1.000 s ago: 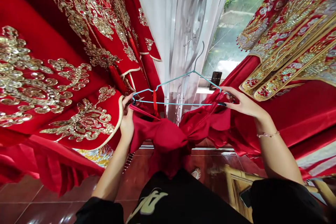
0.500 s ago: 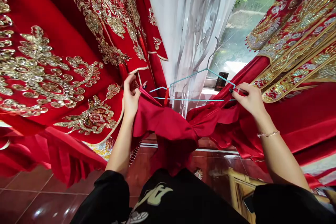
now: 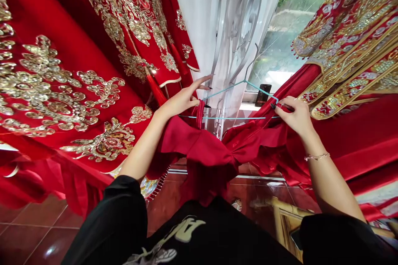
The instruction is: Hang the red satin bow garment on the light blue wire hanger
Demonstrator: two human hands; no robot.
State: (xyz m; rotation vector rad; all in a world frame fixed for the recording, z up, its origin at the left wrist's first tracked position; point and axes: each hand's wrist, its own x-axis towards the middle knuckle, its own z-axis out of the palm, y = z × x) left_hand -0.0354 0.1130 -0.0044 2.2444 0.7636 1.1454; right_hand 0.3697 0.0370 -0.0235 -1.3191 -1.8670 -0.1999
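Observation:
A thin teal wire hanger (image 3: 236, 87) hangs in front of a white curtain. A plain red garment (image 3: 211, 153) sags below it between my hands. My left hand (image 3: 183, 99) reaches to the hanger's left end, thumb and lower fingers pinching a red strap (image 3: 199, 112) looped over the bar, forefinger stretched out. My right hand (image 3: 295, 115) is closed on the garment's other edge at the hanger's right end. A thin bracelet circles my right wrist.
Red robes with gold embroidery (image 3: 77, 74) hang close on the left and on the right (image 3: 351, 49). A dark phone (image 3: 261, 94) leans on the window sill behind the hanger. A bamboo chair frame (image 3: 280, 211) stands low right on the red tiled floor (image 3: 34, 240).
My left hand has moved right along the hanger, carrying the red strap onto its left part. The right hand has stayed at the hanger's right end.

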